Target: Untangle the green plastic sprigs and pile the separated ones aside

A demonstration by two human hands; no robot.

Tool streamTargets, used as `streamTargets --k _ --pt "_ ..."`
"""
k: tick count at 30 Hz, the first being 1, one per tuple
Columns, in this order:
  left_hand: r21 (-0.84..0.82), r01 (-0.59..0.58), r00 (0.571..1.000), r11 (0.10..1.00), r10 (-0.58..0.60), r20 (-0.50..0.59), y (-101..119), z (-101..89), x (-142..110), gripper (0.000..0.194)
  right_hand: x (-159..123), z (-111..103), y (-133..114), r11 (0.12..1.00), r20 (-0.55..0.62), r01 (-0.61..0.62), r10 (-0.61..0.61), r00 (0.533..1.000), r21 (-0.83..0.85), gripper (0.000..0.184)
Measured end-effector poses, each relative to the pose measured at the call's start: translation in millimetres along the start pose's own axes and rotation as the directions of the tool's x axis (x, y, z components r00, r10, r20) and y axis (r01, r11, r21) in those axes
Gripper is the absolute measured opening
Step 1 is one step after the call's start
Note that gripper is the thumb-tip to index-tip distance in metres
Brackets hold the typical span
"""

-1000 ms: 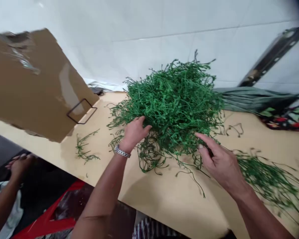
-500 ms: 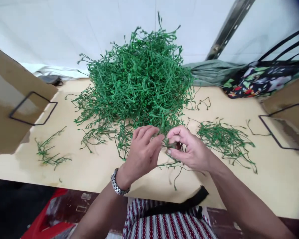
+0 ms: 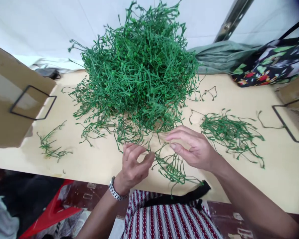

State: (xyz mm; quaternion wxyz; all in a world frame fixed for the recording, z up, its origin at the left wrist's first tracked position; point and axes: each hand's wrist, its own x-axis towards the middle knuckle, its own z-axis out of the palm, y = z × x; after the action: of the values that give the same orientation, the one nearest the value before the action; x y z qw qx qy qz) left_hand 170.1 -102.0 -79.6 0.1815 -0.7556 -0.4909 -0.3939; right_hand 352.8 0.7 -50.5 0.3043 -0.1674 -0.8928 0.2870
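You are in what looks like a small, makeshift workroom for handwork, though it could be a room in a home. A long, pale table (image 3: 94, 166) runs along a plain white wall (image 3: 52, 26) with a slotted metal upright (image 3: 233, 23). On the table, a big heap of green stems (image 3: 139, 66) and a smaller pile (image 3: 230, 132) suggest bulk sorting or assembly. Worn cardboard (image 3: 5, 99), a thin wire frame (image 3: 22, 115) and a floral bag (image 3: 271, 66) add an informal feel.

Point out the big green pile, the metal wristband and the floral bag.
Big green pile (image 3: 139, 69): head view, middle of its tangled stems.
Metal wristband (image 3: 114, 191): head view, on its links.
Floral bag (image 3: 271, 68): head view, on its flowered side.
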Motion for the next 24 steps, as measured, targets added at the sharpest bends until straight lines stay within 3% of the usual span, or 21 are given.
streamTargets --k 3,5,6,8,10,15,17,19,20,21,22,24 --pt "0.017 -0.013 1.0 1.0 0.013 -0.017 6 1.9 -3 0.02 2 9 6 0.969 0.183 0.136 -0.098 0.978 -0.206 0.024" --pt "0.006 -0.024 0.999 1.0 0.024 0.03 8 2.7 -5 0.022 1 15 11 0.938 0.258 0.129 -0.044 0.965 -0.322 0.022" --pt "-0.003 -0.031 0.998 1.0 0.031 0.063 9 3.1 -7 0.022 0 16 13 0.931 0.242 0.1 -0.013 0.97 -0.351 0.021" --pt "-0.022 -0.042 0.992 0.999 0.044 0.117 10 4.3 -10 0.023 -1 15 13 0.941 0.155 0.043 0.01 0.988 -0.335 0.024" --pt "-0.051 -0.049 0.989 0.997 0.056 0.134 10 6.2 -11 0.023 1 11 8 0.964 0.092 0.07 -0.048 0.995 -0.255 0.029" --pt "-0.153 -0.09 0.986 0.984 0.109 0.124 10 9.2 -6 0.022 13 6 0 0.941 0.273 0.265 -0.204 0.94 -0.212 0.032" --pt "-0.234 -0.026 0.992 0.972 0.053 0.112 12 8.4 -5 0.026 14 8 3 0.936 0.282 0.279 -0.214 0.935 -0.216 0.025" --pt "-0.362 0.177 0.984 0.915 -0.158 0.08 16 6.7 -7 0.028 12 10 6 0.936 0.213 0.266 -0.218 0.952 -0.23 0.018" --pt "-0.43 0.317 0.947 0.846 -0.311 0.085 19 5.7 -8 0.027 11 11 7 0.937 0.172 0.255 -0.217 0.961 -0.24 0.016" --pt "-0.481 0.457 0.881 0.748 -0.457 0.126 22 4.7 -9 0.023 9 13 7 0.936 0.135 0.245 -0.216 0.967 -0.252 0.015" --pt "-0.505 0.581 0.796 0.638 -0.575 0.19 25 4.0 -8 0.019 7 14 7 0.935 0.11 0.237 -0.214 0.971 -0.265 0.015" --pt "-0.474 0.748 0.639 0.464 -0.698 0.324 30 3.5 -6 0.011 4 18 4 0.929 0.093 0.23 -0.212 0.973 -0.29 0.015"
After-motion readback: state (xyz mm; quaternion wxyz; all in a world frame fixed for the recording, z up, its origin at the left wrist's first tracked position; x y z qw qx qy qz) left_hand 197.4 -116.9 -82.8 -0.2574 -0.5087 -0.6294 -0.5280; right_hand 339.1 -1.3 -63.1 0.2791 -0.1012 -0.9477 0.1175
